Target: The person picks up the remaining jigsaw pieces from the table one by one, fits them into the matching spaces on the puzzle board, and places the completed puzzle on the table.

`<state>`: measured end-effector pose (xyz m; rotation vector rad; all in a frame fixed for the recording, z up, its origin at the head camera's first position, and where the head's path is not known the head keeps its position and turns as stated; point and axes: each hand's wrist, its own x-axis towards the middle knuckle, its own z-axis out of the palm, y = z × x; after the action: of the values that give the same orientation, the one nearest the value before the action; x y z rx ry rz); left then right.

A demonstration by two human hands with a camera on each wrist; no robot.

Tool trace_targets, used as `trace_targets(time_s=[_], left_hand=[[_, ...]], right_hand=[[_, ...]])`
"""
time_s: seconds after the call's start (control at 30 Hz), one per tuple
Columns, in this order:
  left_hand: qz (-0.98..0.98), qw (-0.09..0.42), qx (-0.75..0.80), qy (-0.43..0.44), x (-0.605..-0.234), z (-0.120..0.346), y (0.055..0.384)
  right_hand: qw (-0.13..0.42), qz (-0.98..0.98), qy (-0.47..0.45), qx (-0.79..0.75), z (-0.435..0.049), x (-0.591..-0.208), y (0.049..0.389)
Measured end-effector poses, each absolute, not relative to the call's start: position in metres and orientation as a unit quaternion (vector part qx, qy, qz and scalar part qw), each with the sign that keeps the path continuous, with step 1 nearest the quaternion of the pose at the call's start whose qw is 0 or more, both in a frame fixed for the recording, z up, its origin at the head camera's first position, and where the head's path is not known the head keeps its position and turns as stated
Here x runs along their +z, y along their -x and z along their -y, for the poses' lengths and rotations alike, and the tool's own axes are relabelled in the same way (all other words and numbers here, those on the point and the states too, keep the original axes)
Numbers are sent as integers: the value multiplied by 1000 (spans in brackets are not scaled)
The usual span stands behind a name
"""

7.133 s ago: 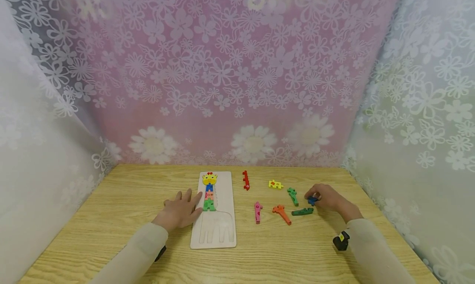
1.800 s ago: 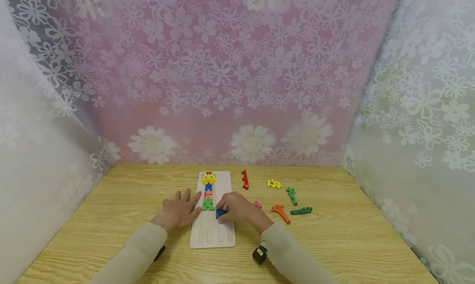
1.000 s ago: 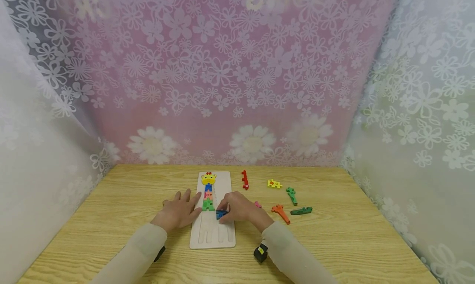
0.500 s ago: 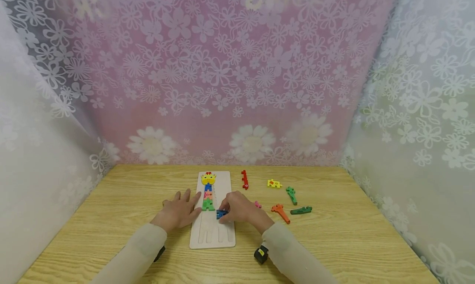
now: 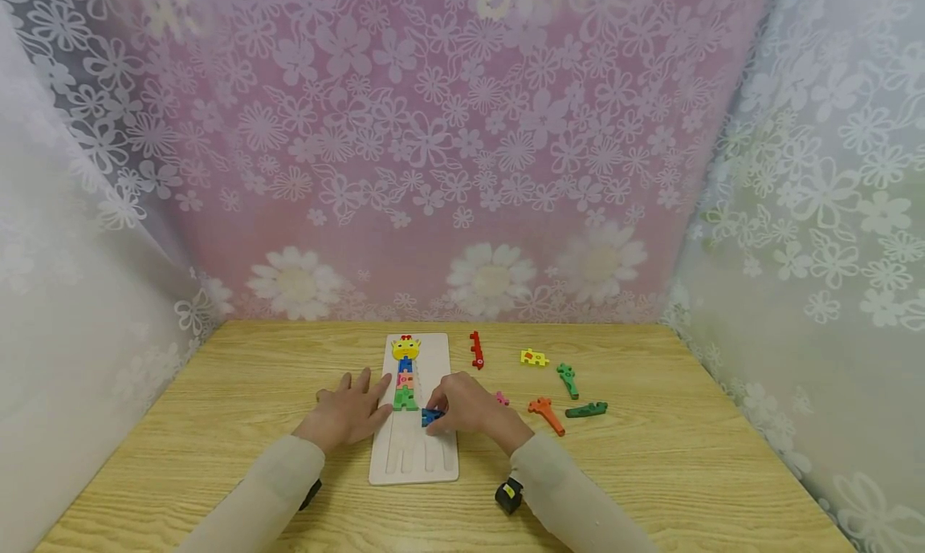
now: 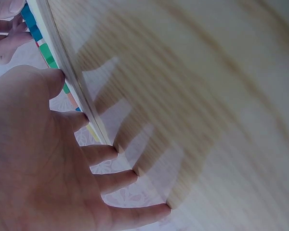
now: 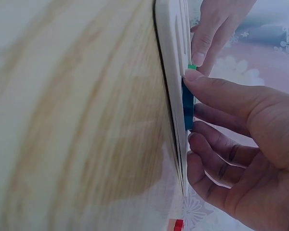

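Observation:
A pale wooden puzzle board (image 5: pixel 415 477) lies on the table, with a giraffe's yellow head (image 5: pixel 405 347) and blue, pink and green neck pieces set in its upper part. My right hand (image 5: pixel 466 404) pinches a blue puzzle piece (image 5: pixel 431 417) between thumb and fingers, right at the board's recess below the green piece (image 5: pixel 405 400). In the right wrist view the blue piece (image 7: pixel 188 106) stands against the board's face. My left hand (image 5: pixel 348 412) lies with spread fingers at the board's left edge, thumb and a fingertip touching it.
Right of the board lie loose puzzle pieces: red (image 5: pixel 477 351), yellow (image 5: pixel 535 358), green (image 5: pixel 568 381), dark green (image 5: pixel 587 410) and orange (image 5: pixel 547 416). A pink piece (image 5: pixel 502 397) is mostly hidden behind my right hand. Floral curtains (image 5: pixel 462 176) surround the table (image 5: pixel 238 392).
My right hand has carried the blue piece from the table's right side to the board's middle. Over the last second it has barely shifted there. The left hand has stayed in place.

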<state>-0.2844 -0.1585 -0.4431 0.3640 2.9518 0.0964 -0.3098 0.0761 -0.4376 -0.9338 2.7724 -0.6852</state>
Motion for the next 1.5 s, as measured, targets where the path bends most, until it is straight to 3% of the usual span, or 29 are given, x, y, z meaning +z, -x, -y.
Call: trace_targets(time_s=[0.8,1.0,1.5], left_hand=[[-988,80,37,-124,-443,159,284],[-988,80,35,-125,-444,159,284],[-988,76,33,-127,-442,159,282]], right_hand=[[63,-918,333,-206,-77,-437,312],[71,-928,304,-204,-81,-434,311],[23,-923,314,-221,-129,-416,322]])
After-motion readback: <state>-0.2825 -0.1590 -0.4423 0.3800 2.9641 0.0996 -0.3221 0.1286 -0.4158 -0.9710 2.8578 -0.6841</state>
